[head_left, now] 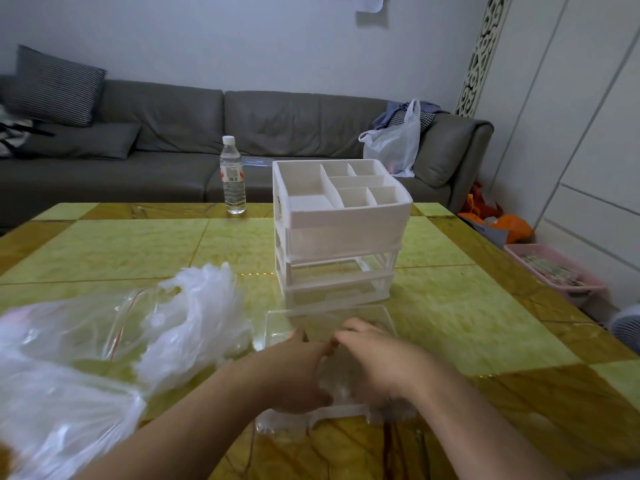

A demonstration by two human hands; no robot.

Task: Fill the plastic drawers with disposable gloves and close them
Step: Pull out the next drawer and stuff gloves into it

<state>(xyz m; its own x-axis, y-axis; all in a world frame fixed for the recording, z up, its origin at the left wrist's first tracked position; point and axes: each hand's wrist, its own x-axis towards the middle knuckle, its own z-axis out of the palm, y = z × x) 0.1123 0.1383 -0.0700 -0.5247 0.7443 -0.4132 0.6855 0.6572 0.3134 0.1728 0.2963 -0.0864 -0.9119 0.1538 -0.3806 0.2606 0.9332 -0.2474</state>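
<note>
Right now both hands, left hand (294, 372) and right hand (377, 358), are curling their fingers around a wad of disposable gloves (334, 382), pressing it into the pulled-out clear drawer (277, 327) lying on the counter (467, 306) directly before the drawer unit (341, 237), its long axis pointing toward the empty slot.

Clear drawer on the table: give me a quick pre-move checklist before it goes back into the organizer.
1. Clear drawer out of the organizer: ok.
2. Gloves inside the drawer, under both hands: ok.
3. Left hand and right hand grip state: cannot tell.
4. Gloves tucked below the drawer rim: cannot tell.
5. An empty slot in the organizer faces the drawer: ok.
6. Glove bag clear of the slide path: ok, it lies to the left.
</note>
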